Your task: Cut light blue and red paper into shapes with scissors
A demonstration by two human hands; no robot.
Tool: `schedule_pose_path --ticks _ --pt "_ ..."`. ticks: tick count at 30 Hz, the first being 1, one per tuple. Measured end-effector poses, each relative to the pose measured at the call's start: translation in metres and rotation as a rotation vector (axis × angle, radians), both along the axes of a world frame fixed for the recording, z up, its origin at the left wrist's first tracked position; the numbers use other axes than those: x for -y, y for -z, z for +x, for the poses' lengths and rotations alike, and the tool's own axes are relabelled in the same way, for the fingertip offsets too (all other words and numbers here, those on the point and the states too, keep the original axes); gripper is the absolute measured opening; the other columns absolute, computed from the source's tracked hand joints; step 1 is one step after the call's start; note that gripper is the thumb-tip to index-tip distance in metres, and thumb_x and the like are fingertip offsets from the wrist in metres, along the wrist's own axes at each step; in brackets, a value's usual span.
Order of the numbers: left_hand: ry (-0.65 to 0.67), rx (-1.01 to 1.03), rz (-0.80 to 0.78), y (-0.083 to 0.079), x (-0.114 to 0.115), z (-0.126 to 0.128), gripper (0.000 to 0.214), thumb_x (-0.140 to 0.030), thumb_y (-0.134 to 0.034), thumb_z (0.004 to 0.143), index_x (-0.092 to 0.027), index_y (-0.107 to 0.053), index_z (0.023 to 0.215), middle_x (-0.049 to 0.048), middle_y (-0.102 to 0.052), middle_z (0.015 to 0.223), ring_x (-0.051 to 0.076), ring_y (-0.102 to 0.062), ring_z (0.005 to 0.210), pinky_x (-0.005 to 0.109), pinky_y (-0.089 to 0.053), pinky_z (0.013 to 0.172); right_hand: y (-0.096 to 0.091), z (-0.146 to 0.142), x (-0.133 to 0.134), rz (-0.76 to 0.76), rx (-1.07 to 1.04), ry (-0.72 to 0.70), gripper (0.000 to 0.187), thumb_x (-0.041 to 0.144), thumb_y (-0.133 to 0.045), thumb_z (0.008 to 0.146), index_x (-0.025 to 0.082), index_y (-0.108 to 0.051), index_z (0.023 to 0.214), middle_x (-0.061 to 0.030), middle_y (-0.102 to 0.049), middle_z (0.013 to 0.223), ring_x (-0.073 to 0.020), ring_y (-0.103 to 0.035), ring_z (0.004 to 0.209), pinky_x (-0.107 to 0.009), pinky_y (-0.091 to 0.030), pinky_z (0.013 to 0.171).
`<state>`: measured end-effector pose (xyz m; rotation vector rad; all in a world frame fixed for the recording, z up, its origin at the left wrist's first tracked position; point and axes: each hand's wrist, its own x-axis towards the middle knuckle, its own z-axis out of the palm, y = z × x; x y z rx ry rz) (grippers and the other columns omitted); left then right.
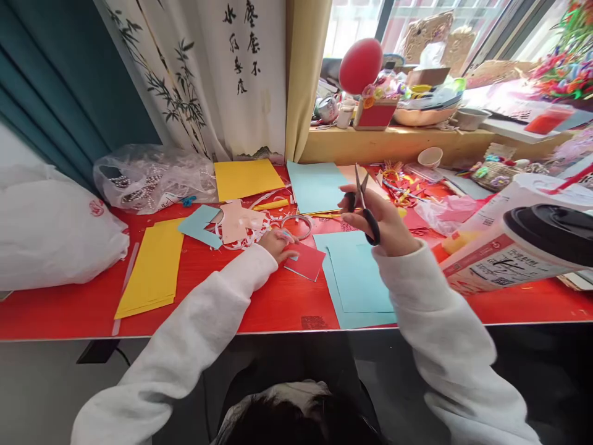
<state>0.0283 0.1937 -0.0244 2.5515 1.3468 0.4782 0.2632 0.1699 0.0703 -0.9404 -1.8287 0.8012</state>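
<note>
My right hand (380, 224) is raised above the red table (259, 303), its fingers through the black handles of a pair of scissors (362, 201) whose blades point up and are slightly apart. My left hand (277, 242) rests on the table with curled fingers pressing the edge of a small red paper piece (306, 262). Light blue paper sheets (359, 281) lie under and beside my right forearm. Both arms wear white sleeves.
Yellow paper sheets (152, 269) lie at left, and another yellow sheet (247, 178) and a blue sheet (315, 185) lie at the back. Paper scraps (236, 224), a tape ring (297, 226), plastic bags (50, 225), a black-lidded cup (519, 247) at right, and a cluttered windowsill (398, 143) surround the table.
</note>
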Motion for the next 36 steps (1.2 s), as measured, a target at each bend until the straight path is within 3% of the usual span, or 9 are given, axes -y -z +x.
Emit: schedule_pose_path --ticks 3,6,9,14,18,23,27,30,36 --pt "0.007 -0.075 -0.087 -0.003 0.007 0.002 0.056 -0.049 -0.067 0.063 -0.023 -0.059 0.112 0.0070 -0.055 0.120 0.031 -0.043 0.111 0.047 -0.033 0.092 -0.022 0.027 0.020 0.057 0.309 0.214 0.070 0.051 -0.070 0.059 0.019 -0.048 0.118 -0.0102 -0.056 0.103 -0.0234 -0.054 0.095 -0.039 -0.046 0.080" --pt "0.026 -0.089 -0.111 0.000 0.009 0.004 0.047 -0.045 -0.064 0.068 -0.024 -0.060 0.110 0.0051 -0.055 0.122 0.029 -0.042 0.115 0.048 -0.030 0.096 -0.021 0.063 0.044 0.048 0.502 0.397 0.069 0.052 -0.067 0.061 0.018 -0.046 0.118 -0.0122 -0.055 0.104 -0.0255 -0.055 0.093 -0.042 -0.046 0.080" --pt "0.026 -0.071 -0.091 0.008 0.005 0.005 0.041 -0.040 -0.067 0.067 -0.020 -0.064 0.103 0.0077 -0.060 0.116 0.030 -0.047 0.112 0.050 -0.031 0.095 0.008 0.099 0.073 -0.030 0.723 0.441 0.066 0.047 -0.062 0.066 0.014 -0.043 0.119 -0.0155 -0.055 0.106 -0.0289 -0.053 0.097 -0.043 -0.045 0.080" --pt "0.076 -0.006 -0.034 0.021 -0.003 0.001 0.036 -0.033 -0.068 0.067 -0.015 -0.067 0.097 0.0115 -0.065 0.105 0.028 -0.056 0.103 0.046 -0.041 0.091 0.068 0.134 0.112 -0.309 0.841 0.598 0.050 0.034 -0.049 0.075 0.013 -0.042 0.120 -0.0152 -0.059 0.107 -0.0277 -0.058 0.096 -0.038 -0.047 0.076" --pt "0.119 0.057 0.026 0.025 -0.003 -0.003 0.029 -0.033 -0.062 0.072 -0.016 -0.067 0.094 0.0111 -0.065 0.102 0.025 -0.058 0.100 0.041 -0.044 0.089 0.082 0.135 0.119 -0.347 0.958 0.764 0.044 0.031 -0.044 0.079 0.015 -0.046 0.119 -0.0137 -0.059 0.111 -0.0306 -0.059 0.097 -0.040 -0.047 0.074" --pt "0.132 0.071 0.076 0.021 0.003 -0.004 0.028 -0.035 -0.055 0.077 -0.017 -0.066 0.096 0.0109 -0.063 0.104 0.021 -0.058 0.098 0.038 -0.044 0.090 0.076 0.121 0.114 -0.339 1.071 0.750 0.047 0.033 -0.042 0.082 0.012 -0.043 0.124 -0.0158 -0.056 0.117 -0.0319 -0.057 0.100 -0.042 -0.046 0.074" --pt "0.132 0.024 0.070 0.017 0.011 0.000 0.061 -0.050 -0.061 0.068 -0.018 -0.053 0.119 0.0117 -0.052 0.126 0.028 -0.046 0.115 0.045 -0.035 0.098 0.074 0.111 0.113 -0.315 1.121 0.691 0.056 0.040 -0.042 0.084 0.008 -0.038 0.129 -0.0181 -0.056 0.113 -0.0302 -0.054 0.103 -0.039 -0.046 0.076" --pt "0.134 -0.062 0.002 0.016 0.013 0.001 0.079 -0.058 -0.063 0.062 -0.017 -0.045 0.127 0.0121 -0.050 0.128 0.031 -0.042 0.118 0.046 -0.033 0.099 0.075 0.104 0.110 -0.286 1.198 0.714 0.046 0.035 -0.038 0.087 0.010 -0.047 0.125 -0.0169 -0.058 0.106 -0.0298 -0.055 0.097 -0.038 -0.046 0.073" --pt "0.176 0.005 0.010 0.021 0.007 0.000 0.049 -0.049 -0.058 0.072 -0.020 -0.060 0.112 0.0090 -0.059 0.118 0.026 -0.049 0.112 0.042 -0.037 0.097 0.070 0.084 0.108 -0.048 1.177 0.824 0.039 0.032 -0.039 0.087 0.010 -0.060 0.110 -0.0175 -0.058 0.105 -0.0325 -0.052 0.096 -0.042 -0.043 0.078"
